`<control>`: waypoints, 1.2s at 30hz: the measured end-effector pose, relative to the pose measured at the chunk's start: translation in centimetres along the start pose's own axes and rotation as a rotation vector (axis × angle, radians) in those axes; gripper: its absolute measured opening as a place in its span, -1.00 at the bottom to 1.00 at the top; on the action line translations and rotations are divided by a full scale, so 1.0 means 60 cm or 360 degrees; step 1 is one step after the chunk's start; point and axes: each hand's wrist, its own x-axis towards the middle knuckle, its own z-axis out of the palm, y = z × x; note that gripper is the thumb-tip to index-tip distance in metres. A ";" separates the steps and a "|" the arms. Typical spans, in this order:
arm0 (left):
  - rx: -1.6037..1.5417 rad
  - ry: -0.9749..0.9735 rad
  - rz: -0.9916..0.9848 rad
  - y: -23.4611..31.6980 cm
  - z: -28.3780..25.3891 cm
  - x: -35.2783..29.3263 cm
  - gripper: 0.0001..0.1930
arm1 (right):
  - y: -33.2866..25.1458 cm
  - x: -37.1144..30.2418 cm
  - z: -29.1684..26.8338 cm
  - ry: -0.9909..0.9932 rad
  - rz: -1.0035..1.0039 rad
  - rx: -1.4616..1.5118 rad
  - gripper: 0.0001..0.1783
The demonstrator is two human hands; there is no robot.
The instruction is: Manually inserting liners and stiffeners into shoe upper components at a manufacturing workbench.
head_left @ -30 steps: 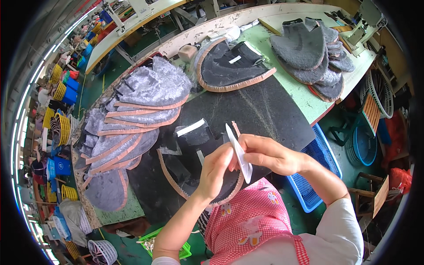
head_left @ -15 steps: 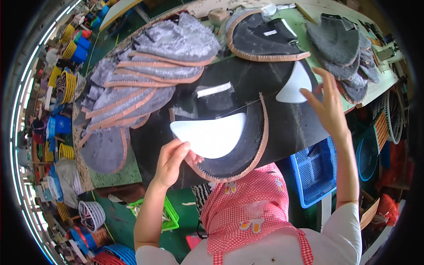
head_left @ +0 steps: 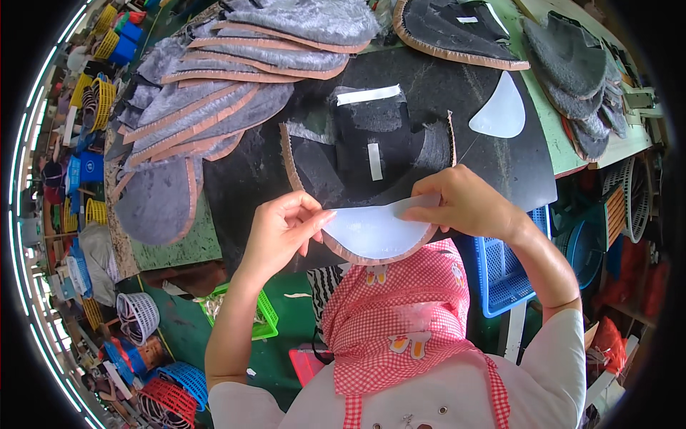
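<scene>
A white half-moon stiffener sheet (head_left: 375,230) lies against the rounded near end of a black shoe upper (head_left: 357,161) with a brown stitched edge. My left hand (head_left: 282,229) pinches the sheet's left corner between thumb and fingers. At the opposite corner, my right hand (head_left: 464,204) grips it too, the thumb on top. White strips are stuck on the upper's dark face. A second white curved sheet (head_left: 500,107) lies on the black work mat (head_left: 243,214), beyond my right hand.
Grey furry uppers (head_left: 286,61) with brown edges are piled at the left. Another black upper (head_left: 457,32) lies at the far side; a darker grey stack (head_left: 572,71) is at the right. Below the table sit a blue basket (head_left: 500,286) and a green tray (head_left: 264,318).
My right hand has come from the other white sheet to the held sheet's right corner. The held sheet has moved nearer, down onto the upper's rounded end.
</scene>
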 end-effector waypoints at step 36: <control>-0.0524 0.0570 0.1077 0.077 0.057 0.077 -0.84 | -0.053 0.023 0.018 0.1068 -0.0389 0.1851 -0.91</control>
